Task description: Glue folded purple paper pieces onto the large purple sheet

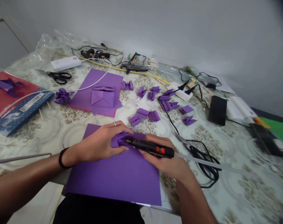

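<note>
My left hand (106, 141) pinches a small folded purple paper piece (116, 140) between thumb and fingers. In my right hand (166, 155) is a black hot glue gun (143, 144), its fingers wrapped round the grip. The gun's nozzle points left, right at the folded paper; whether it touches cannot be made out. A long clear glue stick (202, 161) sticks out of the gun's back end. Beneath both hands lies a flat purple sheet (115, 180). Several folded purple pieces (154, 116) are scattered just beyond, and a purple paper envelope shape (102, 98) rests on another purple sheet (92, 77).
Black-handled scissors (202, 158) lie to the right beside a black cord, and a second pair of scissors (59, 76) at back left. A white power bank (66, 63), more glue guns (96, 54), a phone (217, 110) and a blue-edged paper pack (22, 105) surround the work area.
</note>
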### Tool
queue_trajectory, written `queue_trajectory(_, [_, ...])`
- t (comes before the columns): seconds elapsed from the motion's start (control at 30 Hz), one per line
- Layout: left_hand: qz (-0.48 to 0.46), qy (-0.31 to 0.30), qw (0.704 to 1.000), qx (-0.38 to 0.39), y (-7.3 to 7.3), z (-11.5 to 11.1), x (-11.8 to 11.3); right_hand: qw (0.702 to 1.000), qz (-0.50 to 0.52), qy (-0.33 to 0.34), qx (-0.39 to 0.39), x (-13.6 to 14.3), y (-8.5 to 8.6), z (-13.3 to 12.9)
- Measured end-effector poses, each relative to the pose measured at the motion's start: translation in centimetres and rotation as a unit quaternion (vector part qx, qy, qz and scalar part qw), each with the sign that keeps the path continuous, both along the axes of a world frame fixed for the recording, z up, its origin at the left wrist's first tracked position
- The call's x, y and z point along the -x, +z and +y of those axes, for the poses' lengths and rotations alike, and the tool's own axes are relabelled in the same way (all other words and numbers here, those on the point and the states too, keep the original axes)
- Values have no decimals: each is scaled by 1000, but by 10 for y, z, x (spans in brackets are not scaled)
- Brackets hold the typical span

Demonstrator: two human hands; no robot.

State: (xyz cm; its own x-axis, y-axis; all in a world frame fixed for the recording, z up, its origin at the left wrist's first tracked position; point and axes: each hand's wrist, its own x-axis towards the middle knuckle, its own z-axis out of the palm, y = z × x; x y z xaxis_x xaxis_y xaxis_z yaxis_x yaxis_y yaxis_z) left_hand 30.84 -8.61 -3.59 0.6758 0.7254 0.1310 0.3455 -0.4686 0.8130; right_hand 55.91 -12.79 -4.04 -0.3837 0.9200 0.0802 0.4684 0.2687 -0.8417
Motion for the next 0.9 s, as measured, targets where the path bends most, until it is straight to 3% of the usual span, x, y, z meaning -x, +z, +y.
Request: queue_trajectory(0.9, [16, 15, 999, -24, 1, 0, 2, 998, -30, -49, -11, -7, 5, 1])
